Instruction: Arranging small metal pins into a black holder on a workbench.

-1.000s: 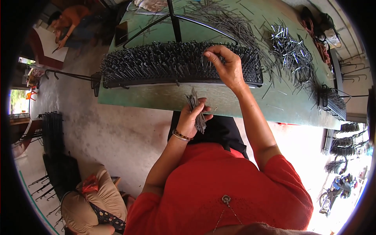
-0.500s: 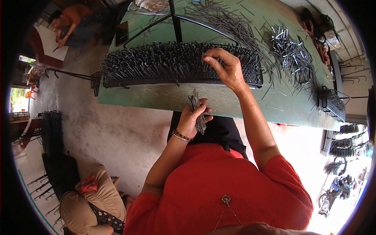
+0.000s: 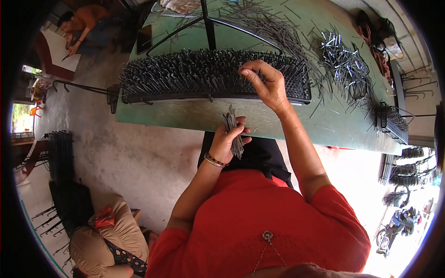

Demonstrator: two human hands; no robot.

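A bundle of thin dark metal pins (image 3: pixel 233 133) rests in my left hand (image 3: pixel 225 142), the fingers closed round it, just off the table's near edge. My right hand (image 3: pixel 269 85) is above the right part of a long black rack (image 3: pixel 171 97), thumb and forefinger pinched together. Whatever lies between those fingertips is too small or too hidden to make out. Upright pins (image 3: pixel 185 72) fill most of the rack densely. At its right end, bare mesh shows beside my right hand.
Loose pins (image 3: pixel 264 23) lie scattered on the green table (image 3: pixel 176 111), with a shinier heap (image 3: pixel 345 62) to the right. A black metal stand (image 3: pixel 209 32) rises behind the rack. A smaller rack (image 3: pixel 394 123) sits at the right edge. Another person (image 3: pixel 85 28) crouches far left.
My right hand has shifted very slightly left over the rack. The left hand and its bundle stay nearly still.
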